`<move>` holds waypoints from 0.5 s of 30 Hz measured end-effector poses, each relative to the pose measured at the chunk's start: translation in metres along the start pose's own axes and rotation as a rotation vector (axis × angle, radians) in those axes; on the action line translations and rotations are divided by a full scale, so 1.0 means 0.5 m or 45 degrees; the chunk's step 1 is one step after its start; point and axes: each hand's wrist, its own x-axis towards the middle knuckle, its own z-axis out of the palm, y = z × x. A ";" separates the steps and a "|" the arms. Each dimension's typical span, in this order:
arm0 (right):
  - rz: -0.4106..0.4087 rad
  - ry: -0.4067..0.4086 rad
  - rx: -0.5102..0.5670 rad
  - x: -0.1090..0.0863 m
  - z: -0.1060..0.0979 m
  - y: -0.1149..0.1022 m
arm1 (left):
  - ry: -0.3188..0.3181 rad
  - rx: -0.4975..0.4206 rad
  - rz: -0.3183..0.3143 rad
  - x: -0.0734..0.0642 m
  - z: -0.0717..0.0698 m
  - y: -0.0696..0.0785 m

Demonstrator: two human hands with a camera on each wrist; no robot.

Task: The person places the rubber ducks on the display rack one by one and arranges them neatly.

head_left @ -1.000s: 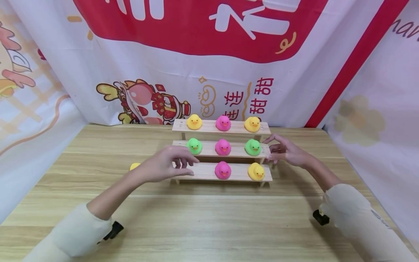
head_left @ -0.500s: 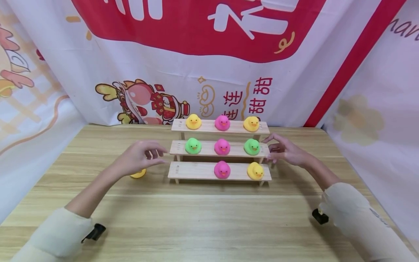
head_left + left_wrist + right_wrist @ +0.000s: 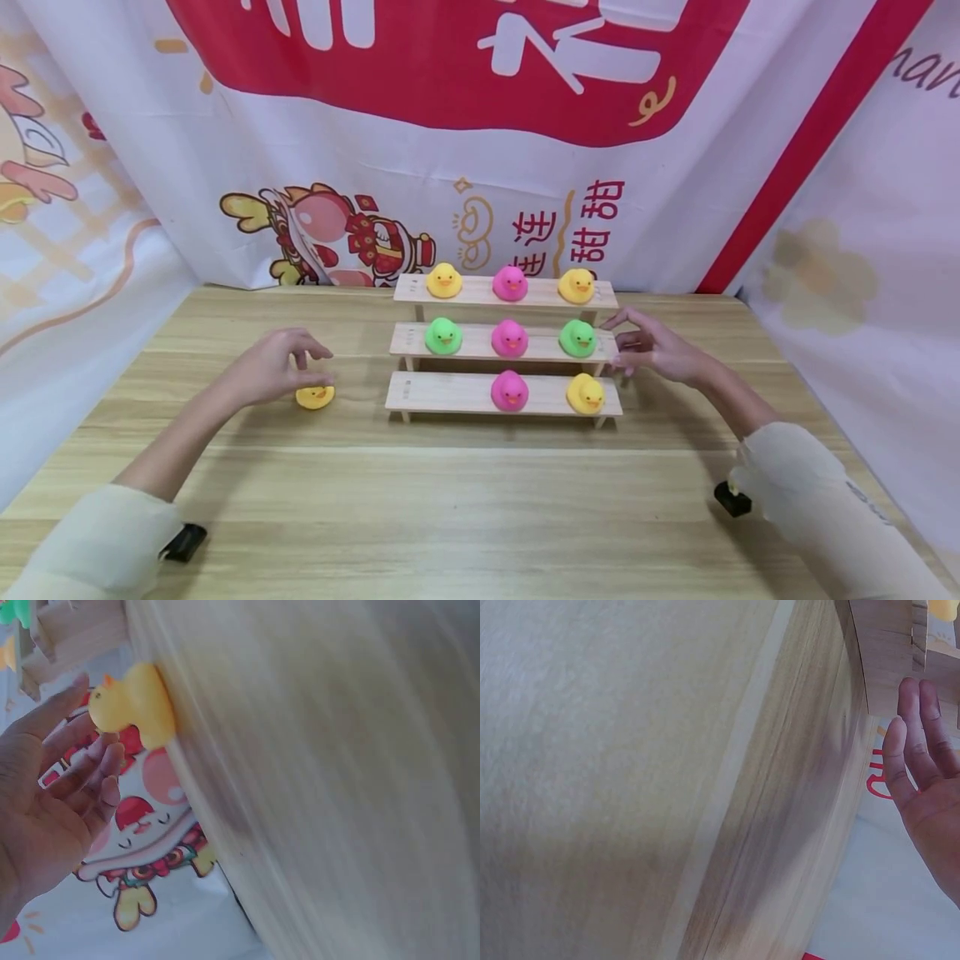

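A yellow rubber duck [image 3: 314, 397] sits on the tabletop left of the rack. My left hand [image 3: 281, 367] hovers over it, thumb and fingers spread apart. In the left wrist view those fingers [image 3: 75, 739] reach beside the duck's [image 3: 146, 705] head, with nothing in their grasp. To the right, my right hand [image 3: 656, 346] is at the end of a three-step wooden rack [image 3: 442, 392], fingertips right at the middle step. The right wrist view shows its fingers [image 3: 916, 742] fairly straight against the rack's side.
Yellow, pink and green ducks stand on the rack: a pink duck [image 3: 510, 391] and a yellow duck [image 3: 585, 394] on the bottom step, whose left part is bare. A printed cloth [image 3: 337, 142] hangs behind the wooden table [image 3: 480, 517].
My left hand has moved left from in front of the rack's bottom step to above the loose yellow duck. The right hand has stayed at the rack's right end.
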 end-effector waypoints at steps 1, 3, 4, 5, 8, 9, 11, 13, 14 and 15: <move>-0.001 -0.001 0.001 0.000 0.000 0.000 | -0.003 0.001 -0.005 -0.002 0.000 -0.004; 0.000 -0.003 0.000 0.000 0.000 0.001 | -0.012 -0.008 -0.010 -0.006 -0.001 -0.011; 0.001 -0.004 -0.004 0.000 -0.001 0.001 | -0.019 -0.014 -0.008 -0.008 -0.002 -0.013; 0.001 -0.004 -0.006 0.000 -0.001 0.001 | -0.026 -0.018 -0.006 -0.009 -0.002 -0.015; 0.005 0.001 -0.012 0.000 -0.002 0.002 | -0.053 -0.017 0.007 -0.010 -0.004 -0.018; 0.005 0.001 -0.013 0.000 -0.002 0.002 | -0.061 -0.018 0.011 -0.009 -0.005 -0.019; 0.006 -0.002 -0.014 0.001 -0.002 0.001 | -0.077 -0.015 0.009 -0.008 -0.005 -0.022; 0.009 -0.004 -0.016 0.001 -0.002 0.001 | -0.093 -0.015 0.011 -0.006 -0.004 -0.025; 0.010 -0.006 -0.016 0.001 -0.001 0.000 | -0.098 -0.018 0.015 -0.005 -0.003 -0.027; 0.010 -0.007 -0.018 0.002 -0.001 0.000 | -0.102 -0.022 0.015 -0.005 -0.003 -0.028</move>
